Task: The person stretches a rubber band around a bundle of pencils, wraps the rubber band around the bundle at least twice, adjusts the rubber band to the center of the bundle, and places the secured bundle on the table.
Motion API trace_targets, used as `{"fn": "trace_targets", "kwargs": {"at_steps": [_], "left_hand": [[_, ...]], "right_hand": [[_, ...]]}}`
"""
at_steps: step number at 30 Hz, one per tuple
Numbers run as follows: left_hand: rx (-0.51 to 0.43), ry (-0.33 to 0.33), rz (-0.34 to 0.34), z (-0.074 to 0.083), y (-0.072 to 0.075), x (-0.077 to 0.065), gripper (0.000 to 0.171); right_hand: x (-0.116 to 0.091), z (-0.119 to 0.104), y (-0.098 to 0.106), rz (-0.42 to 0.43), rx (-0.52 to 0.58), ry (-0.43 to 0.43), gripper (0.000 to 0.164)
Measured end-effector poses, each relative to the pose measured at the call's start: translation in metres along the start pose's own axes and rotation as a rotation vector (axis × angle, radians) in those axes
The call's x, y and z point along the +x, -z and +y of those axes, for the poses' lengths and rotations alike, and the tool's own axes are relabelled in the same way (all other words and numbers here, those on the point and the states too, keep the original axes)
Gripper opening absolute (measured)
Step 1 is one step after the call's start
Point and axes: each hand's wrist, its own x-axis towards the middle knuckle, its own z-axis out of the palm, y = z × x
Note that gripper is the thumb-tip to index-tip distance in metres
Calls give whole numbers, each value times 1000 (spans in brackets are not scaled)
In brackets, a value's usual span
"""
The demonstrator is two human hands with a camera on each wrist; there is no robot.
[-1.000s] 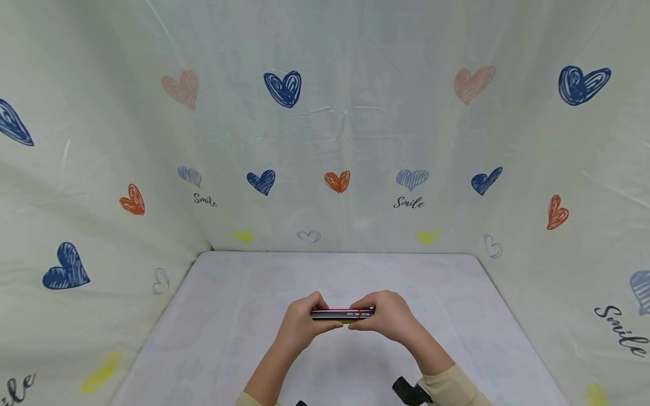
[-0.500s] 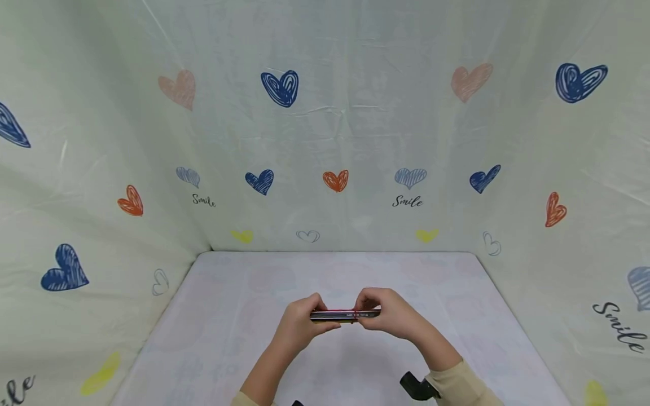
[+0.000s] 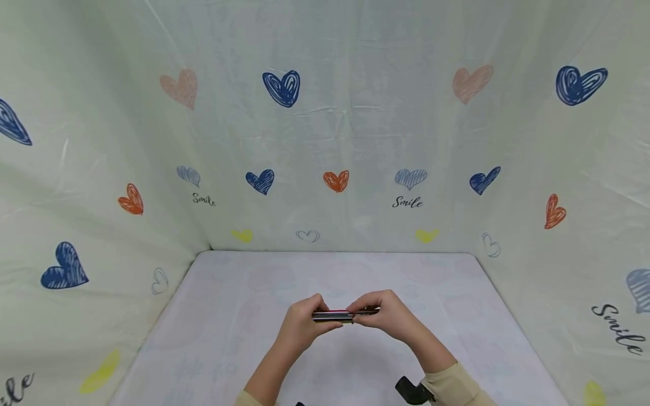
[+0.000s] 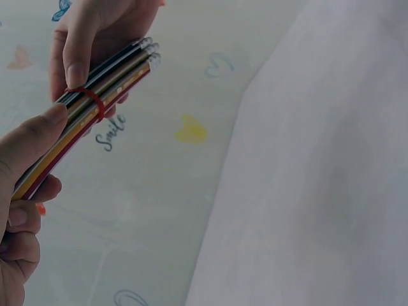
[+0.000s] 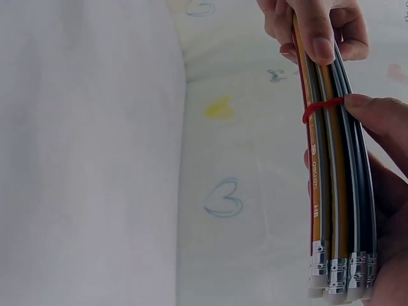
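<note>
A bundle of several pencils (image 3: 332, 317) with white erasers in silver ferrules is held sideways above the table, between both hands. Around it runs a red rubber band (image 5: 324, 102), plain in both wrist views. My left hand (image 3: 298, 324) grips the bundle's left part, thumb on the near side. My right hand (image 3: 390, 316) holds the eraser half; its thumb (image 5: 376, 115) presses on the red band. In the left wrist view the erasers (image 4: 153, 54) stick out past the right hand's fingers. The pencils' other ends are hidden in my left hand.
Below the hands lies a white tabletop (image 3: 244, 282) with rounded far corners. Pale curtains (image 3: 355, 135) printed with hearts and "Smile" surround it at the back and sides. A black wrist camera mount (image 3: 412, 390) sits by the right sleeve.
My right hand moved slightly right along the pencils, then back left, its fingers now covering the red band in the head view. The left hand stays nearly still around the bundle.
</note>
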Motion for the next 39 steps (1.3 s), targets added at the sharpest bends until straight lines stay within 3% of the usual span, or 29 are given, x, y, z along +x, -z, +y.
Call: {"fn": "trace_targets", "kwargs": {"at_steps": [2,9,18,22,27,34,39], "left_hand": [[-7,14,1,0,-1,-1,38],[-10,2,34,1,-4,-2,38],[31,13,-26,-1,0,-4,37],[22,30,-39,-2,-1,-6,37],[-11,52,-16,-1,-5,-7,37],[-28,22,32,0,-8,-6,37],[3,34,-24,-2,-5,-7,36]], "right_hand": [[0,1,-1,1,-9,5,15],[1,0,-7,-2,-192,-41,24],[-1,2,-5,-20,-116,-31,16],[-1,4,-5,-42,-135,-31,16],[1,5,-8,-19,-261,-4,19],[1,4,-15,45,-448,85,25],[-2,2,-11,-16,-384,26,32]]}}
